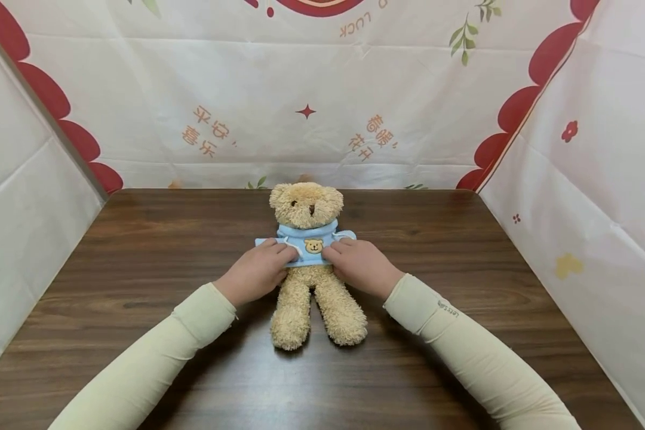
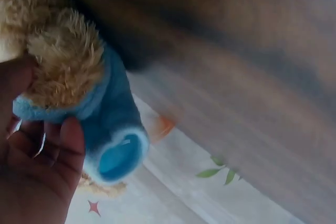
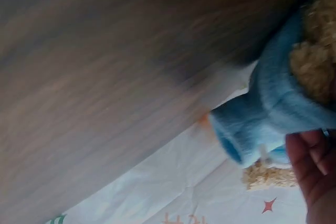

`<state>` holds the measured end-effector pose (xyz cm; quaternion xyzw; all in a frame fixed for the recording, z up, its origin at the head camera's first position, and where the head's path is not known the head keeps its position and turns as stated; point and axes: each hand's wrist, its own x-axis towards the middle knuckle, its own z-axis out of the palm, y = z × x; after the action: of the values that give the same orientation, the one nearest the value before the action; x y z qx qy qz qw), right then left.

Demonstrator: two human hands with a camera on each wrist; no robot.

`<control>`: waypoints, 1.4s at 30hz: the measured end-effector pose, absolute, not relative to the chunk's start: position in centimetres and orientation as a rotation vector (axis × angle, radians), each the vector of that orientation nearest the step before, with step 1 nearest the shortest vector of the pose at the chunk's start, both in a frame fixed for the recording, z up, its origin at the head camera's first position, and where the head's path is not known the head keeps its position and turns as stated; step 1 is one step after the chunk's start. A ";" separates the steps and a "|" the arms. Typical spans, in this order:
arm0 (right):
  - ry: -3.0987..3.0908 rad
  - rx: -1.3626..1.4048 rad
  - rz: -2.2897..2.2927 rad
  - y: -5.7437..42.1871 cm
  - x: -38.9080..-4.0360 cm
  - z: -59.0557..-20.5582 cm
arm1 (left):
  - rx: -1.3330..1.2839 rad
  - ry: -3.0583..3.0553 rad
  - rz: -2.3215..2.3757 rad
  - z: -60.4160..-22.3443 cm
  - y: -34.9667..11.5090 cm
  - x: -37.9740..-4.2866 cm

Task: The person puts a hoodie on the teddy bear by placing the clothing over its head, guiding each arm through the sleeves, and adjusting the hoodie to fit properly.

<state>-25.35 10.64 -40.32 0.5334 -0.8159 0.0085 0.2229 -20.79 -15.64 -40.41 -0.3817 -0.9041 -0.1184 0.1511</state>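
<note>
A tan plush teddy bear (image 1: 307, 209) lies on the table, its head toward the back and its legs (image 1: 322, 304) toward me. It wears a light blue sweater (image 1: 306, 232) with a bear-face patch (image 1: 313, 246). My left hand (image 1: 260, 269) pinches the sweater's lower left side, and my right hand (image 1: 364, 267) grips it on the right. In the left wrist view, an empty sleeve opening (image 2: 123, 158) sticks out beside the fingers, near a furry lump (image 2: 68, 61). The right wrist view shows the other sleeve (image 3: 233, 127) sticking out too, with fingertips under the hem.
The dark wood-grain table (image 1: 166, 239) holds the bear near its back middle. A white printed cloth (image 1: 279, 77) with red scalloped borders hangs behind it, and white cloth walls (image 1: 580, 197) stand on both sides.
</note>
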 end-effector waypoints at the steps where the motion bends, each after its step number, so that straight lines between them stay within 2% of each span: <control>1: -2.243 1.458 0.004 10.6 -25.2 -40.4 | -1.087 -2.586 -0.335 -40.6 -15.5 -20.7; 9: -2.283 1.419 -0.040 10.3 -24.3 -40.8 | -1.008 -2.527 -0.219 -41.8 -14.6 -19.6; 16: -2.357 1.352 -0.034 9.9 -23.4 -41.4 | -0.959 -2.644 -0.189 -41.2 -13.7 -18.8; 26: -2.611 1.248 0.061 8.4 -21.2 -39.6 | -0.980 -2.629 -0.121 -40.5 -13.1 -18.2; 42: -2.431 1.249 -0.079 9.6 -19.2 -40.2 | -0.994 -2.477 -0.059 -40.5 -13.9 -17.1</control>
<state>-19.17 9.63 -40.23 0.4472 -0.8708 -0.0284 0.2022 -17.05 -13.86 -40.48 -0.3620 -0.9021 -0.0216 0.2341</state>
